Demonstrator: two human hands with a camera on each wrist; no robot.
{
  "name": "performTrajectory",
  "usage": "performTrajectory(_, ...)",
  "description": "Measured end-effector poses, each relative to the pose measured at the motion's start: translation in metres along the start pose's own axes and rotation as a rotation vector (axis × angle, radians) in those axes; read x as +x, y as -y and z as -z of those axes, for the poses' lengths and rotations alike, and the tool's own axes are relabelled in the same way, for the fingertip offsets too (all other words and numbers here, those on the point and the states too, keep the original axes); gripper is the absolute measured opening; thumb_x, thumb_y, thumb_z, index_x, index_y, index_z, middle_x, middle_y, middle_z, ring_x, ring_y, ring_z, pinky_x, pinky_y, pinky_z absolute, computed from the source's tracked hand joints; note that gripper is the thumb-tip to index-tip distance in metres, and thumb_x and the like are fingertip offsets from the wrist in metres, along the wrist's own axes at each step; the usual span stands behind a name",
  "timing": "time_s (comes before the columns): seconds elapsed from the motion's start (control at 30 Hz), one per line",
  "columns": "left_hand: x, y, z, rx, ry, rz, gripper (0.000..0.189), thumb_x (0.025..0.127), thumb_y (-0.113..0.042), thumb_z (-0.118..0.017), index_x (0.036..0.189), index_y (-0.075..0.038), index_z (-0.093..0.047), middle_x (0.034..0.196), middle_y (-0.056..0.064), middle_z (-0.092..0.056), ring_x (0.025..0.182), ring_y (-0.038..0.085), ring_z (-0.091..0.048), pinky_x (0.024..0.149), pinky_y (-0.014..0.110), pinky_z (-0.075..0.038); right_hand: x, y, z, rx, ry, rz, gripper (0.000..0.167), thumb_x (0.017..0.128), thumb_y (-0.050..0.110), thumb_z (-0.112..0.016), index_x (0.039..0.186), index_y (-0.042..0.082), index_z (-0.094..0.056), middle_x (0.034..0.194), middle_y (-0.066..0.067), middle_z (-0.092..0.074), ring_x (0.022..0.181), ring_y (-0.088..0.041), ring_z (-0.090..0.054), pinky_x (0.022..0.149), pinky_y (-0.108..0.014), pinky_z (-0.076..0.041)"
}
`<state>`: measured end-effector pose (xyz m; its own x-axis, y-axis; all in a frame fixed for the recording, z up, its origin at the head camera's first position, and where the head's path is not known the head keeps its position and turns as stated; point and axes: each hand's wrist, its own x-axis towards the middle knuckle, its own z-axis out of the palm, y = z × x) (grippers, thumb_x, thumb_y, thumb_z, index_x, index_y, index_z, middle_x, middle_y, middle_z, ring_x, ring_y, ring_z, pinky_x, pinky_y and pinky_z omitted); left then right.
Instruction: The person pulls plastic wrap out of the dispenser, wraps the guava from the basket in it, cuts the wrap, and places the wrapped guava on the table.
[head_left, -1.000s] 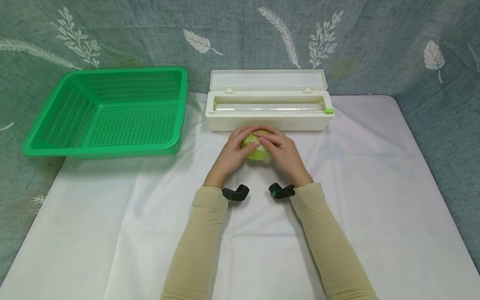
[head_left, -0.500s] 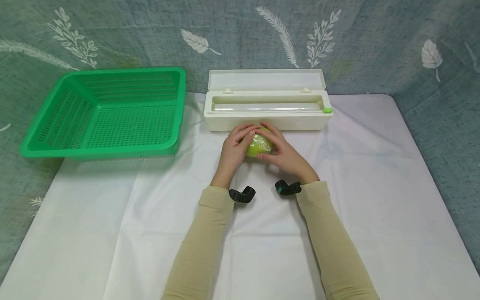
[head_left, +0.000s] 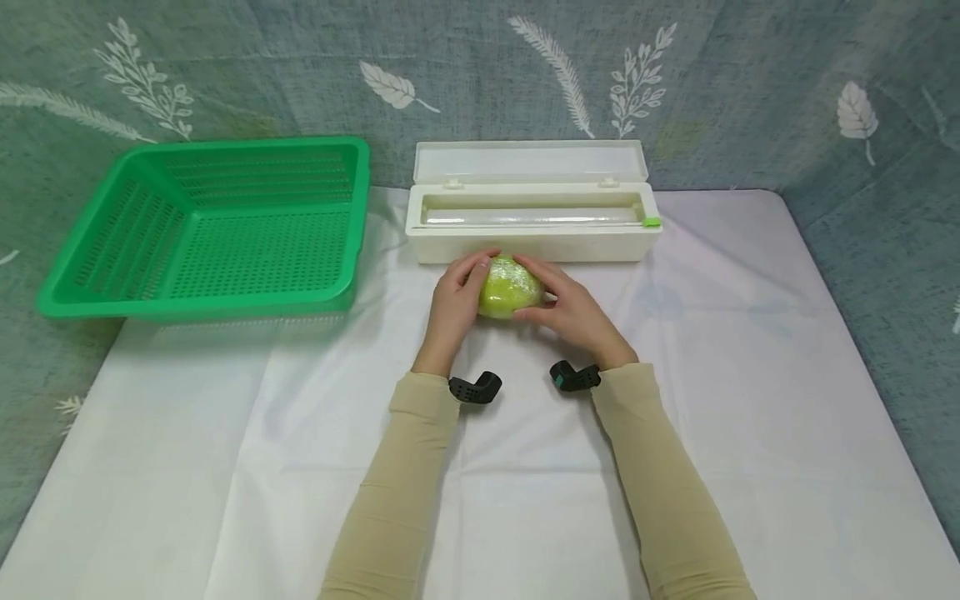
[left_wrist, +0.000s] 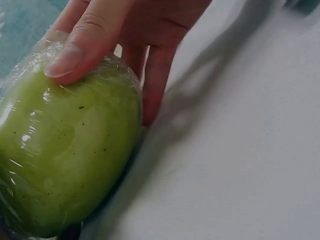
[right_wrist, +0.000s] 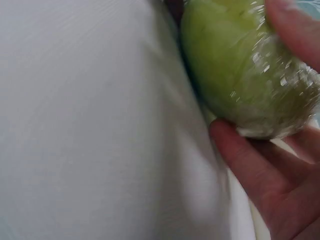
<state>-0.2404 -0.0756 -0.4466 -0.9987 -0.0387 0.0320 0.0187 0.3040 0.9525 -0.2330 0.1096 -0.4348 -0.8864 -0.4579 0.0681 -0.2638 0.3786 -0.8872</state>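
Observation:
A smooth green fruit [head_left: 510, 287], with small dark specks on its skin, is wrapped in clear cling film just in front of the white dispenser box. My left hand [head_left: 452, 308] holds its left side, the thumb [left_wrist: 67, 62] pressing on the film and the other fingers reaching around the far side. From the right, my right hand [head_left: 576, 315] grips the fruit between thumb and fingers. Crumpled film glints on the fruit's end [right_wrist: 285, 80] in the right wrist view. Parts of the fruit's sides are hidden behind the fingers.
The cling film dispenser [head_left: 532, 247] stands behind the hands, its lid [head_left: 532, 162] raised and a film roll [head_left: 536, 216] inside. To the left is a green perforated basket [head_left: 358, 225]. A white cloth [head_left: 750, 417] covers the table, and a patterned curtain [head_left: 480, 75] hangs behind.
Both hands first covered the fruit from above; they have since spread to its two sides, showing more of it. The fruit has turned between them and shifted slightly left over the last half second.

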Motion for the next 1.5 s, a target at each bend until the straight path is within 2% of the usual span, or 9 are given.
performTrajectory(0.13,-0.001,-0.001,0.004,-0.010,0.013,0.057,0.037,0.087,-0.053,-0.044,0.109,-0.030,-0.063,0.117,-0.013,-0.054,0.111,0.004,-0.044,0.093,0.031,-0.032,0.003,-0.015,-0.004,-0.046,0.016,0.006,0.078,0.074,0.032,-0.070,0.139,0.033,-0.028,0.139,0.008,-0.032,0.120,-0.012,-0.038,0.087,-0.028,-0.042)
performTrajectory(0.33,-0.004,-0.006,0.003,-0.009,0.017,0.153,0.033,0.090,-0.048,-0.042,0.109,-0.029,-0.063,0.118,-0.012,-0.054,0.112,0.007,-0.044,0.094,0.034,-0.032,0.002,-0.016,-0.007,-0.118,0.056,0.102,0.083,0.071,0.040,-0.070,0.140,0.036,-0.023,0.140,0.009,-0.029,0.120,-0.011,-0.034,0.084,-0.032,-0.040)
performTrajectory(0.5,-0.006,-0.013,-0.001,0.124,-0.040,0.121,0.035,0.095,-0.037,-0.034,0.110,-0.022,-0.062,0.116,-0.002,-0.053,0.110,0.016,-0.045,0.091,0.037,-0.033,0.002,-0.006,-0.014,-0.285,0.018,0.126,0.078,0.072,0.044,-0.068,0.137,0.041,-0.026,0.138,0.001,-0.030,0.098,-0.014,-0.050,0.080,-0.036,-0.042)
performTrajectory(0.63,-0.006,-0.016,-0.004,0.227,-0.096,0.071,0.036,0.096,-0.031,-0.030,0.109,-0.018,-0.061,0.114,0.001,-0.052,0.108,0.019,-0.046,0.088,0.037,-0.035,0.002,0.001,-0.017,-0.418,-0.003,0.107,0.075,0.072,0.049,-0.065,0.136,0.046,-0.025,0.139,-0.007,-0.029,0.104,-0.026,-0.051,0.086,-0.044,-0.039)
performTrajectory(0.73,-0.006,-0.017,-0.002,0.203,-0.086,0.076,0.034,0.096,-0.032,-0.031,0.109,-0.021,-0.061,0.115,0.000,-0.052,0.109,0.018,-0.045,0.088,0.037,-0.035,0.004,0.002,-0.017,-0.425,0.003,0.088,0.075,0.073,0.052,-0.063,0.136,0.047,-0.023,0.140,-0.008,-0.028,0.110,-0.030,-0.048,0.088,-0.047,-0.037)
performTrajectory(1.0,-0.004,-0.013,0.009,-0.073,-0.004,0.113,0.032,0.094,-0.039,-0.037,0.105,-0.026,-0.064,0.114,-0.012,-0.056,0.108,0.007,-0.046,0.090,0.034,-0.033,0.005,-0.001,-0.009,-0.256,0.030,0.010,0.081,0.073,0.053,-0.063,0.140,0.039,-0.020,0.139,0.008,-0.029,0.123,-0.013,-0.032,0.097,-0.038,-0.031)
performTrajectory(1.2,-0.001,-0.008,0.009,0.082,0.042,0.079,0.034,0.092,-0.047,-0.037,0.113,-0.033,-0.060,0.120,-0.010,-0.052,0.113,0.009,-0.043,0.092,0.036,-0.033,0.006,0.000,-0.002,-0.298,-0.031,0.077,0.081,0.075,0.046,-0.066,0.141,0.032,-0.021,0.145,0.000,-0.018,0.129,-0.021,-0.025,0.099,-0.043,-0.028)
performTrajectory(1.3,0.000,-0.007,0.007,0.157,0.047,0.066,0.035,0.092,-0.049,-0.036,0.117,-0.035,-0.057,0.122,-0.009,-0.051,0.115,0.011,-0.042,0.093,0.037,-0.033,0.008,0.001,-0.004,-0.353,-0.017,0.124,0.079,0.074,0.041,-0.069,0.140,0.031,-0.027,0.146,-0.002,-0.016,0.129,-0.024,-0.024,0.098,-0.044,-0.029)
performTrajectory(1.5,-0.003,-0.005,0.005,0.186,0.070,0.117,0.041,0.090,-0.054,-0.032,0.117,-0.035,-0.056,0.125,-0.011,-0.050,0.117,0.011,-0.041,0.094,0.038,-0.032,0.005,-0.001,-0.010,-0.379,0.045,0.050,0.087,0.069,0.038,-0.075,0.140,0.035,-0.023,0.143,0.001,-0.020,0.123,-0.022,-0.032,0.095,-0.042,-0.032)
